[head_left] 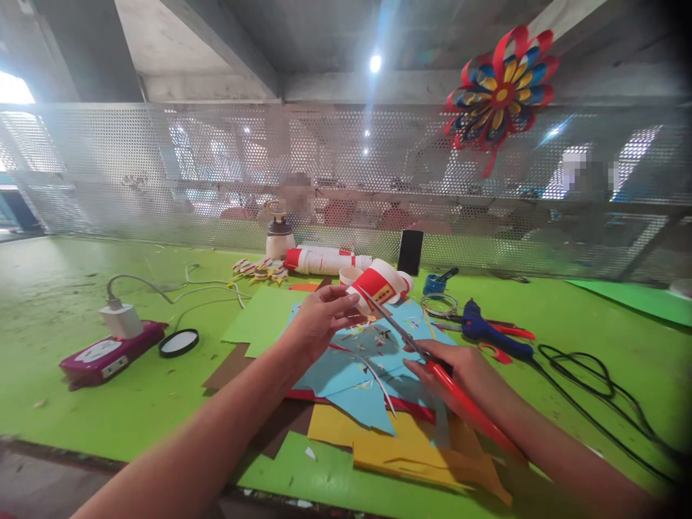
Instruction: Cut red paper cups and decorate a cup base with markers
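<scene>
My left hand (325,315) is closed on a red and white paper cup (383,282), holding it tilted above the sheets. In my right hand (451,367) is a pair of scissors with red handles (459,396). The scissor blades point up and left and reach the cup's side near my left fingertips. Beneath both hands lies blue paper (346,367) with small cut scraps and a curved white strip on it.
A purple power strip (108,357) and round black-rimmed disc (179,342) lie left. Stacked cups (324,260), a bottle (280,240) and a phone (410,251) are behind. Rightward are a blue glue gun (489,331), its black cord and a tape roll (439,304).
</scene>
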Action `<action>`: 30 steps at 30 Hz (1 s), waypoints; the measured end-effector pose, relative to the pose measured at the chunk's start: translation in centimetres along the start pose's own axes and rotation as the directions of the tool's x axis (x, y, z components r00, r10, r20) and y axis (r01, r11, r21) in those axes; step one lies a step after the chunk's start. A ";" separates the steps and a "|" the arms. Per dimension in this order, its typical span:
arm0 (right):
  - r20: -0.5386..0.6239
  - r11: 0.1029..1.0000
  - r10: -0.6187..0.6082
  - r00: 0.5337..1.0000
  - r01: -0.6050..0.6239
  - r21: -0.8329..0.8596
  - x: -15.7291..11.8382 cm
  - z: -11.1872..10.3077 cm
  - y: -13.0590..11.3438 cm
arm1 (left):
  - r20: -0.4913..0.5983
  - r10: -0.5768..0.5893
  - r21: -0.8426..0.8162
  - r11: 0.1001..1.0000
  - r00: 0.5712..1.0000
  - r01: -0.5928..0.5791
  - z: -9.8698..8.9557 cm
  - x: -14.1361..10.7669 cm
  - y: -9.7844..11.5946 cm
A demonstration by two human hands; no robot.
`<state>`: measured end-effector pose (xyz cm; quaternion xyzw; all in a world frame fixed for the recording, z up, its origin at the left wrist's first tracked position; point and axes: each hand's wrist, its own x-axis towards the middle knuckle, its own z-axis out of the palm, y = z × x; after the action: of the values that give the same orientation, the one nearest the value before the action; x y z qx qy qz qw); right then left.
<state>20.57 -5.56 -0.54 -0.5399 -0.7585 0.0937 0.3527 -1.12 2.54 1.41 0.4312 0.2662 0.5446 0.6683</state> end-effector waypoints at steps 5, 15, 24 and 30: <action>0.120 0.998 -0.025 0.992 0.033 -0.061 0.4 -0.3 0.3 | -0.028 0.086 0.044 0.995 0.996 -0.084 0.1 0.0 0.2; 0.043 1.000 0.008 0.999 -0.008 -0.008 0.0 0.2 -0.1 | 0.002 0.180 0.212 0.961 0.984 -0.176 0.1 -0.1 -0.8; -0.028 1.000 -0.012 1.000 0.013 0.015 -0.2 0.5 -0.1 | -0.038 0.186 0.216 0.961 0.982 -0.174 0.3 -0.2 -0.7; -0.036 1.000 0.001 0.999 0.000 0.008 -0.1 0.5 0.1 | -0.020 0.101 0.001 0.995 0.995 -0.101 0.4 -0.1 0.0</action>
<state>20.35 -5.50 -0.94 -0.5402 -0.7516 0.0873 0.3684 -0.85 2.34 1.57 0.4388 0.2506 0.5819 0.6372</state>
